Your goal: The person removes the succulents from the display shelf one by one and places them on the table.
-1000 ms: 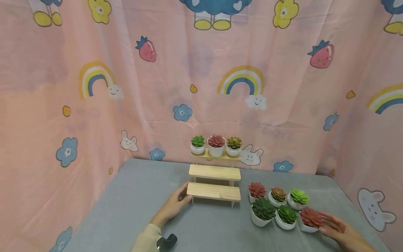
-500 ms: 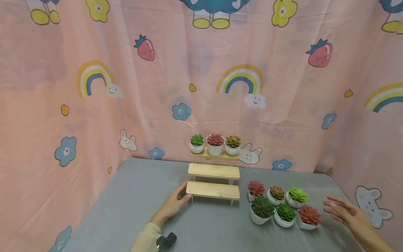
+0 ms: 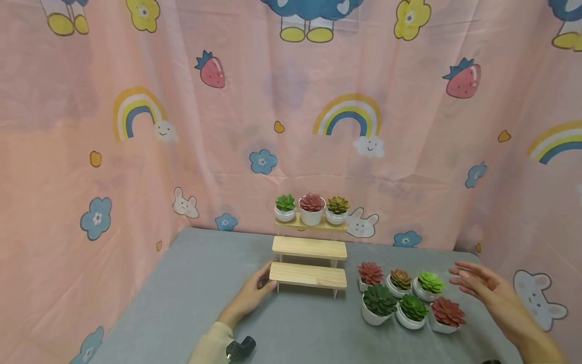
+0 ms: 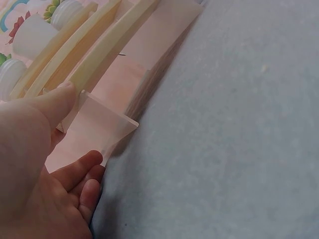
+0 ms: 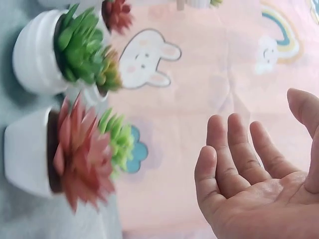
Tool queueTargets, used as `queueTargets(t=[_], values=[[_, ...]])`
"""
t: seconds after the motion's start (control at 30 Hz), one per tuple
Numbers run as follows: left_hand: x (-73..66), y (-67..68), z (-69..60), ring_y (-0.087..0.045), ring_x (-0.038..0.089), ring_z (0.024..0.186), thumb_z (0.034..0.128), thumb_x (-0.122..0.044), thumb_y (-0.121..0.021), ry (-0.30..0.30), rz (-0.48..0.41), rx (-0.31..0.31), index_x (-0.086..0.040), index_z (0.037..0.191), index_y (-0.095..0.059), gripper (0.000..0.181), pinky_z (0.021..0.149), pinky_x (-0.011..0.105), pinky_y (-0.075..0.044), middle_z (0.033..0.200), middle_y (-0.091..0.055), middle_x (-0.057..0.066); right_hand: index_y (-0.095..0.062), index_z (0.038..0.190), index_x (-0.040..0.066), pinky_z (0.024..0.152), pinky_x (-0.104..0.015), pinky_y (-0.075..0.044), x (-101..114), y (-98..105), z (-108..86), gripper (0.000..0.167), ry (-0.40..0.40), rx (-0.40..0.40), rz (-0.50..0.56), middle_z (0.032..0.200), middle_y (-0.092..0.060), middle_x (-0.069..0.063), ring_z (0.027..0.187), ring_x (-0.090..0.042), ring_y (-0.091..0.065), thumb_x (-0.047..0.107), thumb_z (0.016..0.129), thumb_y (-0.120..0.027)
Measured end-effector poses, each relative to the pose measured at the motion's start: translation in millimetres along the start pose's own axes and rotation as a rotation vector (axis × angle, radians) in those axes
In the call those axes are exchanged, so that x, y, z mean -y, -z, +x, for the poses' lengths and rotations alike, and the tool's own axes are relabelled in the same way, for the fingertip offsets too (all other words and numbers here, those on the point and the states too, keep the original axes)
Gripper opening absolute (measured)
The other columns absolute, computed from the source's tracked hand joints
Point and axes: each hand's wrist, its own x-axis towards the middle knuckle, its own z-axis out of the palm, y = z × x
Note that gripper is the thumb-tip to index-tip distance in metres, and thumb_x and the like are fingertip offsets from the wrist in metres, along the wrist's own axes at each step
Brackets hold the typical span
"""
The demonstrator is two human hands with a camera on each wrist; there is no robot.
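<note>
While the left hand (image 3: 247,297) grips the three-tiered pale-wood stand (image 3: 309,247) at the head view's lower centre, six white pots (image 3: 374,317), lower right, hold red, brown and green succulents (image 3: 381,300). Right-wrist view: lower right, the right hand (image 5: 259,194), fingers apart.

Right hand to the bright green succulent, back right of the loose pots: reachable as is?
Probably yes. The right hand holds nothing and is just right of the bright green succulent, with nothing visible between them. The red succulent in front seems to leave that side free.
</note>
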Motion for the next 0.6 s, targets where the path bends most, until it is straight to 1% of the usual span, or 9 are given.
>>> queueTargets(t=[0.1, 0.2, 0.27, 0.3, 0.33, 0.5, 0.6], values=[[-0.1, -0.2, -0.1, -0.044, 0.043, 0.140, 0.1020, -0.038, -0.059, 0.003, -0.003, 0.000, -0.008, 0.159, -0.032, 0.070, 0.111, 0.065, -0.036, 0.150, -0.050, 0.023, -0.055, 0.136, 0.032, 0.080, -0.010, -0.051, 9, -8, 4.9, 0.035, 0.014, 0.004, -0.046, 0.118, -0.063, 0.033, 0.101, 0.009, -0.066, 0.013, 0.110, -0.043], [0.0, -0.1, -0.1, -0.044, 0.043, 0.141, 0.1020, -0.038, -0.059, 0.004, 0.000, -0.001, -0.008, 0.159, -0.032, 0.070, 0.111, 0.066, -0.036, 0.151, -0.049, 0.023, -0.051, 0.142, 0.025, 0.082, -0.010, -0.051, 17, -15, 9.7, 0.035, 0.027, 0.016, -0.120, 0.120, -0.060, 0.035, 0.102, 0.009, -0.065, 0.016, 0.110, -0.043], [-0.1, 0.0, -0.2, -0.043, 0.044, 0.141, 0.1021, -0.038, -0.059, 0.002, -0.002, 0.000, -0.008, 0.159, -0.031, 0.070, 0.111, 0.066, -0.035, 0.152, -0.048, 0.023, -0.050, 0.144, 0.020, 0.083, -0.011, -0.051, 21, -20, 13.2, 0.035, 0.044, 0.026, -0.144, 0.121, -0.059, 0.035, 0.103, 0.009, -0.065, 0.016, 0.110, -0.042], [-0.1, 0.0, -0.3, -0.043, 0.044, 0.141, 0.1021, -0.038, -0.059, 0.001, 0.000, 0.000, -0.008, 0.159, -0.031, 0.070, 0.111, 0.066, -0.036, 0.152, -0.048, 0.023, -0.049, 0.144, 0.020, 0.083, -0.010, -0.051, 23, -23, 15.0, 0.035, 0.051, 0.028, -0.150, 0.120, -0.059, 0.035, 0.103, 0.009, -0.065, 0.017, 0.110, -0.043], [-0.1, 0.0, -0.4, -0.044, 0.044, 0.141, 0.1021, -0.038, -0.059, 0.001, 0.004, 0.000, -0.008, 0.159, -0.032, 0.070, 0.111, 0.066, -0.036, 0.152, -0.048, 0.023, -0.049, 0.144, 0.018, 0.083, -0.011, -0.050, 25, -26, 17.0, 0.035, 0.062, 0.032, -0.153, 0.120, -0.059, 0.035, 0.103, 0.009, -0.065, 0.016, 0.110, -0.042], [-1.6, 0.1, -1.1, -0.045, 0.043, 0.140, 0.1021, -0.037, -0.059, 0.001, 0.008, 0.003, -0.009, 0.159, -0.032, 0.069, 0.111, 0.066, -0.036, 0.150, -0.050, 0.023, -0.050, 0.142, 0.020, 0.084, -0.011, -0.051, 34, -38, 27.8, 0.033, 0.080, 0.045, -0.117, 0.118, -0.062, 0.032, 0.103, 0.008, -0.065, 0.016, 0.110, -0.044], [-3.1, 0.2, -1.5, -0.045, 0.043, 0.140, 0.1021, -0.037, -0.059, 0.004, -0.001, 0.003, -0.009, 0.159, -0.032, 0.069, 0.111, 0.066, -0.036, 0.150, -0.050, 0.023, -0.050, 0.143, 0.016, 0.085, -0.011, -0.051, 39, -45, 34.1, 0.034, 0.092, 0.051, -0.114, 0.118, -0.062, 0.032, 0.103, 0.007, -0.065, 0.016, 0.109, -0.044]])
